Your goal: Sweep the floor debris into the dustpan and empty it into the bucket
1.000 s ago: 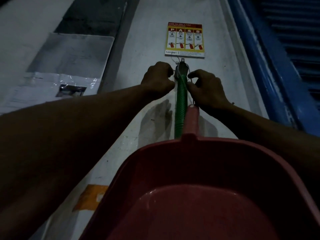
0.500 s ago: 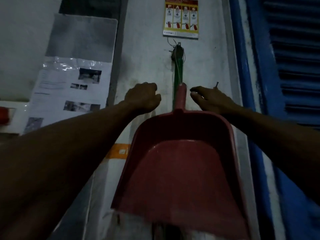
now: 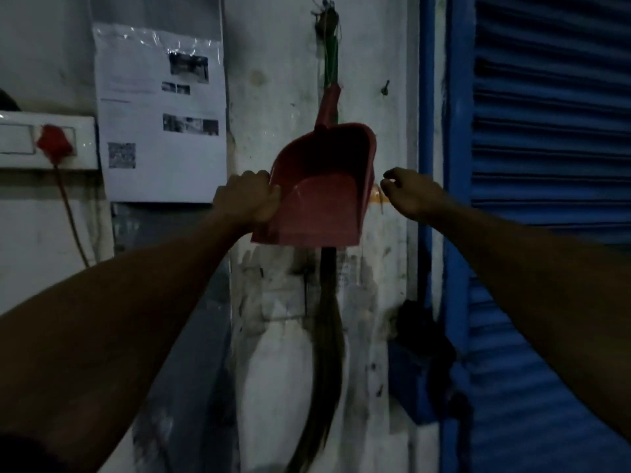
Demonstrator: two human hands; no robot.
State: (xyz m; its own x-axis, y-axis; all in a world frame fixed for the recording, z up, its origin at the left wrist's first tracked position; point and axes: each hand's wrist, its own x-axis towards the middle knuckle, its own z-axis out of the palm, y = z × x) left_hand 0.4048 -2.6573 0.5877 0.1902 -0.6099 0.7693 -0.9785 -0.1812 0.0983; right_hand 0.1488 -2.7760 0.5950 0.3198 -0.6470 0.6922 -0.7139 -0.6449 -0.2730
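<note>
Red dustpan [image 3: 324, 189] hanging on wall [image 3: 273, 80], handle up, in front of broom [image 3: 326, 336]; broom's mid-section hidden behind pan, bristles blurred below. L hand [image 3: 247, 198] gripping pan's left edge, fingers curled round it. R hand [image 3: 409, 192] just beside right edge, fingers loosely curled, holding nothing. Paper notice [image 3: 160, 114] at left; blue shutter [image 3: 546, 165] at right, cut off by frame.

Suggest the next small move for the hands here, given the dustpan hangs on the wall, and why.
Probably lift the red dustpan up off its hanging point. The left hand already grips its left edge, while the right hand hovers empty beside the right edge. The pan's handle points up along the wall, in front of the green-handled broom hanging behind it, so the pan must come off first.
</note>
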